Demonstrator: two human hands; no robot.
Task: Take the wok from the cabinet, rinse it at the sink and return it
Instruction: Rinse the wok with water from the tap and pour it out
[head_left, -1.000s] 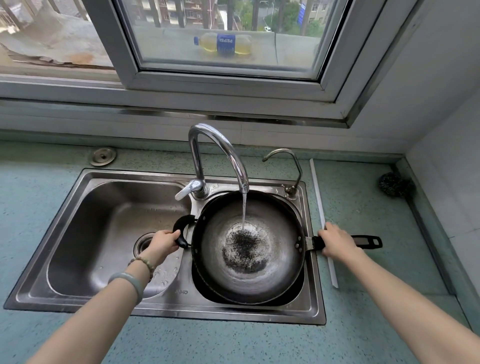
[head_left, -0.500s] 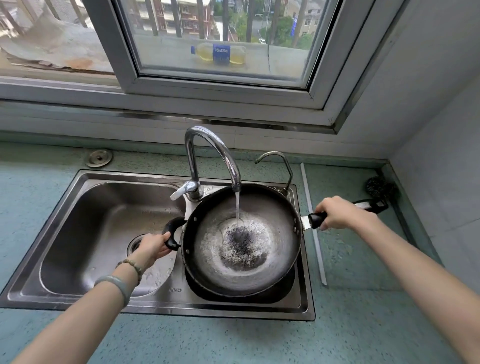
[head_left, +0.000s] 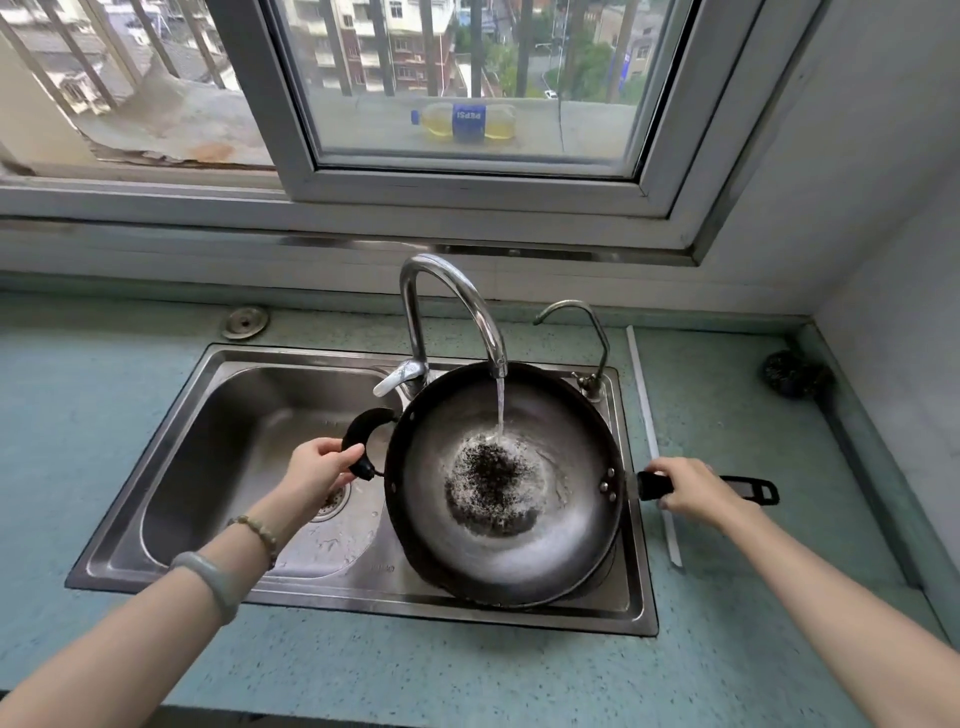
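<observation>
**Wok under the tap**

We hold the wok (head_left: 506, 483) over the sink's (head_left: 234, 415) right basin, water from the faucet (head_left: 457, 306) falling into its middle. Our left hand (head_left: 317, 470) grips the loop handle (head_left: 361, 441); our right hand (head_left: 693, 491) is closed on the long handle (head_left: 748, 488). Outside the window, a bottle (head_left: 467, 122) lies on the ledge, its blue label reading "PEPSI" mirrored. A scrubber (head_left: 792, 371) sits at the desk's (head_left: 727, 649) far right corner.
</observation>
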